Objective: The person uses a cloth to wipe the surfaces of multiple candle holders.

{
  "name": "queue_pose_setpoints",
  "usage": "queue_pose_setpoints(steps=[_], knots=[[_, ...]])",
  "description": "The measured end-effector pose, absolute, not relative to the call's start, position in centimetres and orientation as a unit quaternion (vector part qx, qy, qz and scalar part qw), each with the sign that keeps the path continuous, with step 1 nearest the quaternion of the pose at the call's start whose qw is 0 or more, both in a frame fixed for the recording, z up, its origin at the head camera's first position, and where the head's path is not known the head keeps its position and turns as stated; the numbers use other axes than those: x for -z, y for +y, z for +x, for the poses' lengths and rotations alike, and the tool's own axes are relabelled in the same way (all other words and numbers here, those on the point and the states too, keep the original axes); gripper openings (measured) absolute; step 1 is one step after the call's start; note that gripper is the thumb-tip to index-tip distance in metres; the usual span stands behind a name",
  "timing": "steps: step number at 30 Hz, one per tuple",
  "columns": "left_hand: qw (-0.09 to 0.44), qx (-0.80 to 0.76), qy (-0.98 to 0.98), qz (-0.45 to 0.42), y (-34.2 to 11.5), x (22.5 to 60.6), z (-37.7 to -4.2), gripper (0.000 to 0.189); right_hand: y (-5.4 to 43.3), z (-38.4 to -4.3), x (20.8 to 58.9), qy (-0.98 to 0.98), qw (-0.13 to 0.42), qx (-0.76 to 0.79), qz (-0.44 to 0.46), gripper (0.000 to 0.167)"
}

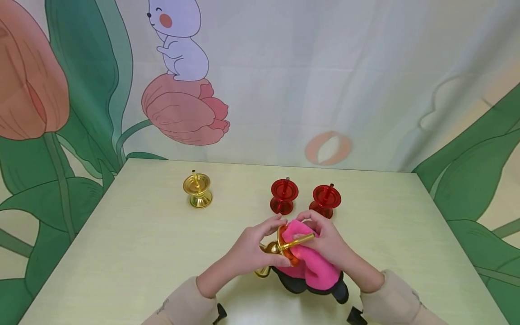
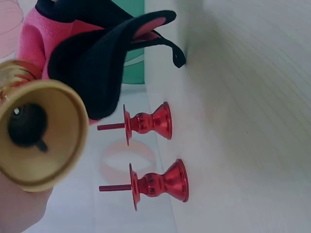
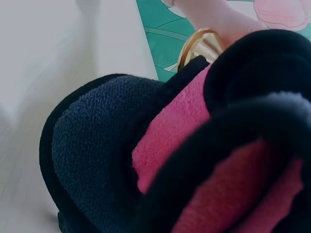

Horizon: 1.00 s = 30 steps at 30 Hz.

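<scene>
In the head view my left hand (image 1: 253, 248) grips a shiny gold candle holder (image 1: 273, 247) tipped on its side, its long spike slanting up to the right. My right hand (image 1: 327, 239) holds a pink cloth with a dark backing (image 1: 321, 273) against the holder's dish, and folds of it hang below. The left wrist view looks into the hollow gold base (image 2: 75, 150), with the dark side of the cloth (image 2: 87, 73) beyond it. Bunched cloth (image 3: 170, 126) fills much of the right wrist view and hides the right fingers there.
Two red candle holders (image 1: 284, 190) (image 1: 326, 197) stand upright just beyond my hands. Another gold candle holder (image 1: 198, 189) stands farther left on the pale table (image 1: 134, 234). A printed curtain (image 1: 276, 81) hangs behind the table's back edge.
</scene>
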<state>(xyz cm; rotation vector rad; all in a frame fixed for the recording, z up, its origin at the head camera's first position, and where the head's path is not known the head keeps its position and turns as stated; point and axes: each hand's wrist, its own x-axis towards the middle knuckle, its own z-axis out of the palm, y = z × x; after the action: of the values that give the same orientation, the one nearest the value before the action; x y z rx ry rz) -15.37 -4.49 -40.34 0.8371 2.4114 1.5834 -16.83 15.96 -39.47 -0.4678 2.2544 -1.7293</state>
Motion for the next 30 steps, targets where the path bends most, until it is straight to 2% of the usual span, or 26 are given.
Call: queue_pose_setpoints(steps=[5,9,12,17,19,27,30], knots=[[0.09,-0.516,0.794,0.308,-5.0,40.5,-16.0,0.07,16.1,-16.8,39.5,0.764,0.144,0.607,-0.162,0.031],[0.054,-0.513,0.807,0.289,-5.0,40.4,-16.2,0.073,16.0,-16.9,39.3,0.765,0.135,0.609,-0.16,0.03],[-0.035,-0.51,0.816,0.268,-4.6,40.4,-15.9,0.071,16.0,-16.9,39.2,0.767,0.12,0.614,-0.144,0.029],[-0.252,-0.408,0.818,0.317,-3.6,41.3,-15.3,0.06,15.8,-17.1,39.1,0.77,0.092,0.623,-0.106,0.029],[-0.303,-0.355,0.819,0.335,-3.3,41.6,-15.2,0.059,15.8,-17.1,39.1,0.77,0.086,0.625,-0.095,0.029],[-0.346,-0.279,0.828,0.342,-3.0,41.6,-15.0,0.085,15.5,-16.9,39.0,0.768,0.089,0.628,-0.092,0.027],[-0.316,-0.305,0.832,0.338,-3.1,41.1,-15.1,0.083,15.6,-16.9,39.0,0.771,0.087,0.624,-0.098,0.027]])
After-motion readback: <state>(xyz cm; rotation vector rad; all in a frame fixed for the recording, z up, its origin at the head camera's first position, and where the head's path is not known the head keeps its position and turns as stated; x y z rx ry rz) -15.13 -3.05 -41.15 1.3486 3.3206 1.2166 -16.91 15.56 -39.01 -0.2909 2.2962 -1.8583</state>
